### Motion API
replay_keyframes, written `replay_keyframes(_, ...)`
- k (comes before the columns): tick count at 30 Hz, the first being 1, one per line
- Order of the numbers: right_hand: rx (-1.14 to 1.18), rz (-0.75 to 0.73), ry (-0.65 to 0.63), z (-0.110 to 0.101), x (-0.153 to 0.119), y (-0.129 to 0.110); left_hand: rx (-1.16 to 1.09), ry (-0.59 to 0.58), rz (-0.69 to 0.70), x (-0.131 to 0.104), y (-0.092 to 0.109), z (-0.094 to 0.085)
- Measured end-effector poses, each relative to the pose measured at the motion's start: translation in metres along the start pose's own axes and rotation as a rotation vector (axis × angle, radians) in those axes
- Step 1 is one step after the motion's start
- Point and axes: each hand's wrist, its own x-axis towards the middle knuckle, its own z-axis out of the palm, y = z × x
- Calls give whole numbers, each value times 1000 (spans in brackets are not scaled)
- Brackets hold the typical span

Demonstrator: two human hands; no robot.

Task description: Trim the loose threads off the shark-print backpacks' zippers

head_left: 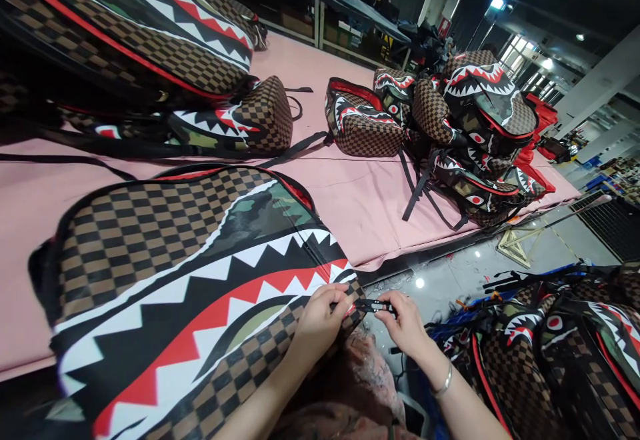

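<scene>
A large backpack lies on the pink-covered table in front of me, with a brown check pattern, camouflage patches and a red, white and black shark-mouth print. My left hand is closed at its right end, thumb and fingers pinching the edge near a small red spot. Just to the right, my right hand grips a narrow black piece with small light marks between thumb and fingers. That piece reaches from the right fingers to the backpack's edge beside my left hand. Its exact kind is too small to tell.
More patterned backpacks stand at the upper left of the pink table. Smaller bags and backpacks are piled farther along it, straps hanging loose. At lower right, another heap of backpacks sits beside the table above the grey floor.
</scene>
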Motion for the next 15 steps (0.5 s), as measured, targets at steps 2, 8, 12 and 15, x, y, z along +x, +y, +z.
replay_keyframes(2,-7,-16,-17,2,6,-1,4,-5,3,-1,2,2)
replay_keyframes(8,69,-38,4,1,16,2,-60,-29,-23,2,-1,-13)
replay_keyframes(12,72,-66,-2,-9,22,13,127,172,-12,-4,-7,-46)
replay_keyframes(15,64,-168,-63,-17,27,21,330,76,-153,-16,-6,-60)
